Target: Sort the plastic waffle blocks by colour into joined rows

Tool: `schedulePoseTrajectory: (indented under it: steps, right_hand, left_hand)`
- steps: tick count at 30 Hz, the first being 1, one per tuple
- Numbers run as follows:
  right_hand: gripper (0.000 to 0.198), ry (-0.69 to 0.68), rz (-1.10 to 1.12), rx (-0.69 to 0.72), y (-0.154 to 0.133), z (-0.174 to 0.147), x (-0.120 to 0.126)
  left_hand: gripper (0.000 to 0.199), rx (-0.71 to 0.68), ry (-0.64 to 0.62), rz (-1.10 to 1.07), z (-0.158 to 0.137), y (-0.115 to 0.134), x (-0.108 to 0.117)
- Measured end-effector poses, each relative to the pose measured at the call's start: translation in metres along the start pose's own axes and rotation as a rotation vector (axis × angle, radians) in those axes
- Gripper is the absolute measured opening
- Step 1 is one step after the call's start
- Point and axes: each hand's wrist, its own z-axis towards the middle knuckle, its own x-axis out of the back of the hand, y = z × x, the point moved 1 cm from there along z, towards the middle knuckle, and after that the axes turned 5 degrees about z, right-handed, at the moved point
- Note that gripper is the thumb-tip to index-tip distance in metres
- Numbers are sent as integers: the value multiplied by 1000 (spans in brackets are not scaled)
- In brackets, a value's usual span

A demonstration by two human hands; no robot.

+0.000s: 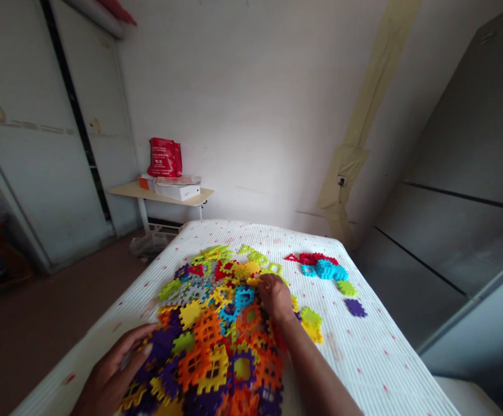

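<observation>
A heap of interlocking plastic building tiles (208, 329) in many colours is spread over the white cloth. At its far side my right hand (276, 296) is closed, its fingertips on a small yellow tile (254, 281). A blue frame tile (244, 297) lies just left of that hand. My left hand (117, 367) rests at the near left edge of the heap, thumb and fingers apart, beside purple tiles (162, 342). Orange window tiles (208, 327) and a yellow window tile (214, 370) lie between the hands.
To the right, apart from the heap, are red tiles (318, 260), stacked light-blue tiles (326, 269), a green tile (347, 288) and a purple tile (355, 307). A small table (125, 189) with a red bag (165, 157) and a white box (177, 190) stands beyond, against the wall.
</observation>
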Motion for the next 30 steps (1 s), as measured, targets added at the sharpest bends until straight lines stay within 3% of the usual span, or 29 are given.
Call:
schedulePoseTrajectory:
  steps: [3,5,10,13,17,20,25,30]
  right_hand:
    - [24,79,-26,-87,7,-2,5]
    - [30,110,-51,-43,6,-4,9]
    - [40,-105,-110,191,-10,-11,9]
    - [27,-175,-85,246,-16,-13,4]
    - [16,-42,123,236,-11,-9,3]
    - [15,98,352,102,5,-4,6]
    - [24,149,574,-162,36,3,13]
    - [24,319,304,-170,66,4,37]
  left_hand:
    - [40,42,-59,-80,-1,-2,-1]
    - [39,65,-59,-93,-2,-4,-1]
    - [43,94,-75,-64,-1,-5,0]
    - [45,75,-63,-48,-1,-2,0]
    - [48,38,18,-6,-2,5,3]
    - [47,0,77,77,3,14,10]
    - [32,-269,33,272,24,54,13]
    - [24,-539,-340,574,44,127,-30]
